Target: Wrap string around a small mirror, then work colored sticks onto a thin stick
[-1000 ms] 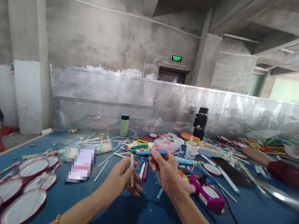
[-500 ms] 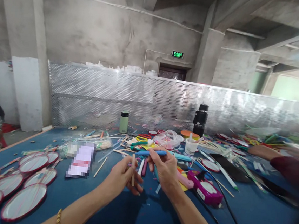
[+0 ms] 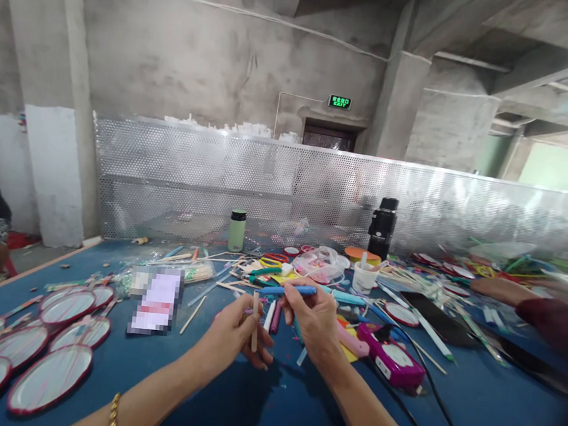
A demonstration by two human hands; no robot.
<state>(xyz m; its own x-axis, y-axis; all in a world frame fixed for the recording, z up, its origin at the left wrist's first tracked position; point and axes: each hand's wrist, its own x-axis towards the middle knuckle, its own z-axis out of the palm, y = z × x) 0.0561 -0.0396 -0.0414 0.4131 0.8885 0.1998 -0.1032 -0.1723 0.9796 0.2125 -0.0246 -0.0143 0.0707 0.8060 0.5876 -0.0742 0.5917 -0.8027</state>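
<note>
Between the thumb and fingers of my left hand [image 3: 238,330] is a short flat wooden stick [image 3: 254,327], held nearly upright. My right hand [image 3: 310,319] grips a blue pen [image 3: 287,290], whose tip points left, close to the top of the stick. Whether the tip touches the wood I cannot tell. Both hands are over the blue table [image 3: 264,419]. Behind them lie a white stick and a dark pink stick [image 3: 276,318]. A pink-handled glue gun [image 3: 352,340] lies just right of my right hand, beside a purple box [image 3: 393,357] with a cable.
Round white discs with red rims [image 3: 50,378] lie at the left, near a phone-like pixelated item [image 3: 157,301]. A green bottle [image 3: 237,230], a black flask [image 3: 381,229] and a white cup [image 3: 364,278] stand behind. Another person's arm [image 3: 502,292] reaches in at right, past a black phone [image 3: 437,319].
My hands keep nearly the same pose, with the stick and pen still held. The whole view has shifted very slightly. The other person's hand at right is blurred in both frames.
</note>
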